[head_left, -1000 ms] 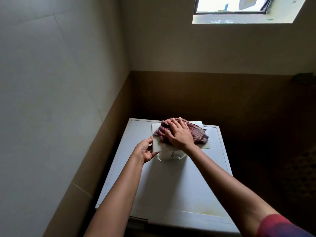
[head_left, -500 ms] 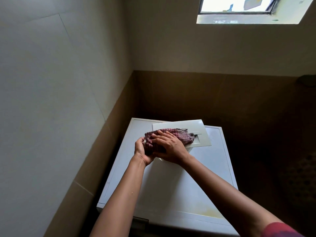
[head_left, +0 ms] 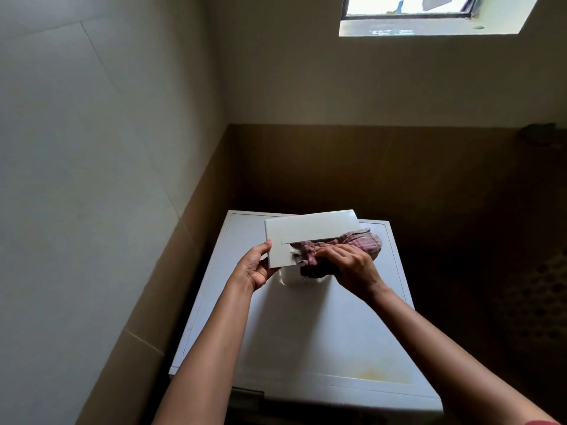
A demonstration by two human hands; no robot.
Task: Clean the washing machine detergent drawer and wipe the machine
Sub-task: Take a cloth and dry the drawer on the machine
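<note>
Along the left side rose a pale tiled wall [head_left: 76, 179], with a brown band [head_left: 147, 302] of darker tile running along its lower part and on round the far corner. Against that corner stood the white washing machine [head_left: 306, 348], seen from above, its flat top filling the middle of the view.

Over the far half of that top the left hand [head_left: 256, 268] gripped the detergent drawer [head_left: 306, 234] by the left end of its white front panel, thumb on the face and fingers curled underneath. The panel faced up, tilted toward the person, with a long slot across it. Whether the drawer touched the machine top or was held just above it could not be told; the hands and panel hid most of its body, of which only a rounded white part showed below the panel.

Right of the left hand, a bunched pink checked cloth [head_left: 362, 240] lay against the panel's lower right part and spilled past its right end. The right hand [head_left: 352, 265] clutched the cloth with curled fingers, covering the near right corner of the panel.

Nearer, on the right of the machine top, sat a yellowish stain [head_left: 380, 374]. High on the far wall to the right was a bright window [head_left: 408, 4], and a small dark thing [head_left: 538, 134], too dim to identify, sat on the wall at the far right.
</note>
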